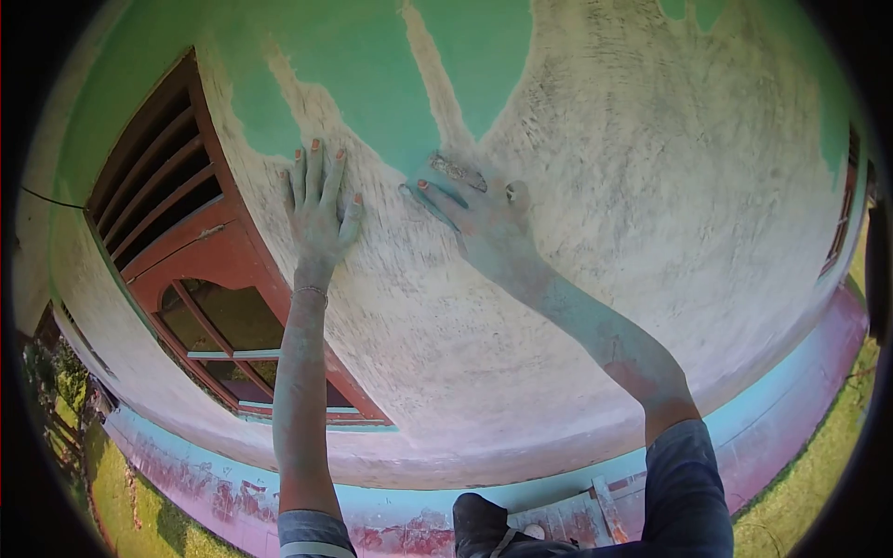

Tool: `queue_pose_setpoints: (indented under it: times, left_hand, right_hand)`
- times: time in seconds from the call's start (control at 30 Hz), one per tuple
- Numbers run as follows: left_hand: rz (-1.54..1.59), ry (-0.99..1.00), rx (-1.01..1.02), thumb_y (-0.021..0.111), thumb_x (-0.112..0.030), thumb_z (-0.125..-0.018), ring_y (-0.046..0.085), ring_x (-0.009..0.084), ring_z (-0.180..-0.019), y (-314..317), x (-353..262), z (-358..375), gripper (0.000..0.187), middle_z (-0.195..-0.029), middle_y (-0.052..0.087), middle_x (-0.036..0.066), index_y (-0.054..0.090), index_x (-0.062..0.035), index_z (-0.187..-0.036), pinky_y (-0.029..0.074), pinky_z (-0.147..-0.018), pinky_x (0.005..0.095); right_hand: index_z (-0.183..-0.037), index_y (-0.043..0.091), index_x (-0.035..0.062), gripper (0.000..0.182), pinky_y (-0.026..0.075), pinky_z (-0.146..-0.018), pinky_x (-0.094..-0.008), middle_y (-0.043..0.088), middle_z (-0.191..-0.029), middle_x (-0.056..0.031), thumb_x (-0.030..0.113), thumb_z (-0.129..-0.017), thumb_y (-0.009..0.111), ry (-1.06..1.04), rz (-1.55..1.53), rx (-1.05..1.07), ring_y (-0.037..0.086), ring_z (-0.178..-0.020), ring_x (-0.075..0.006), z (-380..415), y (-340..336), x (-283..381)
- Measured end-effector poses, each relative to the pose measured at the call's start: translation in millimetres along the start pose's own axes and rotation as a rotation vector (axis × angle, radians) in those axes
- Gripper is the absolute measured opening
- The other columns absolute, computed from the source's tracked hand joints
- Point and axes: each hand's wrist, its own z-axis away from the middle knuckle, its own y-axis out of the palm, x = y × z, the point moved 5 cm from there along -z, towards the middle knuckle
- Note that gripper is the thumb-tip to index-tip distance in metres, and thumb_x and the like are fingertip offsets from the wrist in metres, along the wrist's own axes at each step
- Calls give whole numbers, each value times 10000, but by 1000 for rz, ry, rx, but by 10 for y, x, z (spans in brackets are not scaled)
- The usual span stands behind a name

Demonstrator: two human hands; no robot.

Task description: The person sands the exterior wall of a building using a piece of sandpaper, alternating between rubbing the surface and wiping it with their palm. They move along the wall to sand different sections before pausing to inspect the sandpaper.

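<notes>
— So, what sits closest to the camera?

— A dark shoe (484, 525) at the bottom edge, on a worn wooden stand (581, 516), with rolled grey sleeves on either side. Past them runs a reddish plinth (800, 372) along the foot of the wall, with grass (819, 465) beside it.

— And the arms?

— Both reach up, dusted with pale powder. The left hand (321, 209) lies flat on the wall (651, 214), fingers spread and pointing up, holding nothing. A thin bangle (312, 291) circles that wrist.

— The right one?

— The right hand (479, 219) pinches a small piece of sandpaper (456, 170) and presses it to the wall. It lies under the fingertips, at the upper edge of the hand, right where the scraped pale plaster meets the remaining green paint (372, 74).

— How far apart are the two hands?

— Near each other, at about the same height, not touching.

— Anything beyond?

— Left of the left hand, a red-brown window frame (200, 279) with slats above and glass panes below.
</notes>
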Motion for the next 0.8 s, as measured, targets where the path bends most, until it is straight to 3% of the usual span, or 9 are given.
queue_pose_setpoints:
  times: [0.07, 0.17, 0.27, 0.37, 0.47, 0.57, 0.67, 0.77, 0.8]
  left_hand:
    - [-19, 8, -12, 479, -446, -1028, 227, 364, -1571, 14, 1, 14, 623, -1691, 307, 124, 442, -164, -1582, 102, -1267, 560]
    - [-4, -17, 18, 480, -430, -1026, 226, 365, -1571, -5, -15, 5, 621, -1691, 307, 125, 437, -162, -1584, 102, -1268, 559]
    - [6, -22, 4, 498, -431, -1011, 238, 363, -1566, 14, 0, 13, 617, -1693, 307, 109, 452, -201, -1581, 97, -1267, 574]
    - [-4, -12, -1, 503, -427, -1009, 235, 363, -1567, 31, 14, 23, 624, -1695, 302, 109, 445, -194, -1584, 90, -1268, 574]
    - [8, -21, -1, 499, -436, -1013, 233, 362, -1567, 5, -9, 6, 621, -1694, 304, 110, 448, -192, -1582, 86, -1270, 570]
    - [5, -18, 5, 495, -436, -1015, 229, 361, -1569, 10, -9, 4, 617, -1693, 305, 111, 449, -193, -1581, 81, -1271, 568]
    - [-9, -6, -2, 487, -437, -1019, 222, 359, -1572, 37, 14, 23, 618, -1694, 302, 112, 441, -190, -1584, 79, -1273, 566]
    - [-14, -22, 16, 487, -441, -1018, 218, 359, -1573, 16, -7, 12, 626, -1694, 301, 113, 434, -188, -1588, 78, -1273, 564]
    - [-10, -23, 16, 486, -443, -1019, 217, 358, -1573, 12, -14, 19, 627, -1695, 299, 112, 433, -187, -1589, 77, -1273, 563]
  right_hand:
    - [-1494, 559, 239, 591, 325, -1036, -503, 593, -1353, -35, 142, -913, 603, 187, -55, -91, 430, -1292, -294, -85, -154, -234]
    - [-1478, 575, 331, 649, 313, -937, -472, 606, -1362, 60, 140, -865, 665, 108, 242, 32, 448, -1215, -278, 37, 185, 157]
    - [-1496, 561, 298, 632, 316, -945, -495, 594, -1373, 36, 155, -886, 648, -137, 184, -5, 444, -1206, -279, 109, 167, 96]
    - [-1504, 554, 298, 626, 319, -962, -490, 586, -1391, 35, 149, -900, 622, 201, 42, -54, 456, -1215, -285, -99, -135, -318]
    - [-1507, 551, 284, 589, 325, -959, -487, 575, -1410, 31, 173, -932, 616, 104, 211, 22, 460, -1223, -288, -1, 108, 60]
    - [-1514, 542, 269, 558, 345, -952, -485, 568, -1417, 30, 187, -964, 587, -186, 270, 38, 462, -1217, -299, 97, 113, 140]
    - [-1541, 509, 237, 588, 374, -943, -498, 531, -1451, 19, 186, -961, 587, 161, 77, 29, 463, -1222, -311, -83, -121, -260]
    - [-1507, 525, 260, 594, 330, -1057, -486, 572, -1374, -18, 143, -927, 577, 148, 114, -21, 451, -1293, -307, -21, 77, 55]
    - [-1510, 522, 262, 597, 331, -1058, -488, 572, -1374, -15, 143, -927, 578, 51, 165, -26, 450, -1297, -303, 15, 119, 101]
